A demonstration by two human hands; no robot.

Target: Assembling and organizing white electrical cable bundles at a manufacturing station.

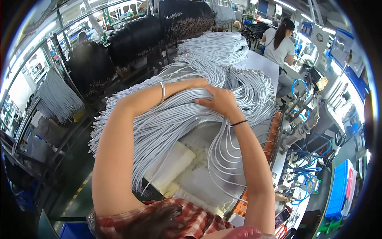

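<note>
A big bundle of pale grey cables lies draped across a shiny metal table. My right hand presses down on top of the bundle and clasps a bunch of the cables. My left hand reaches over the bundle just beyond it, fingers tucked into the cables. A metal bangle sits on my left wrist and a thin black band on my right. A small loop of grey cables hangs down below my right wrist.
A second grey cable heap lies farther along the table. Black cable bundles hang on racks at the back left. A machine with blue hoses stands to the right. Another person works at the far right.
</note>
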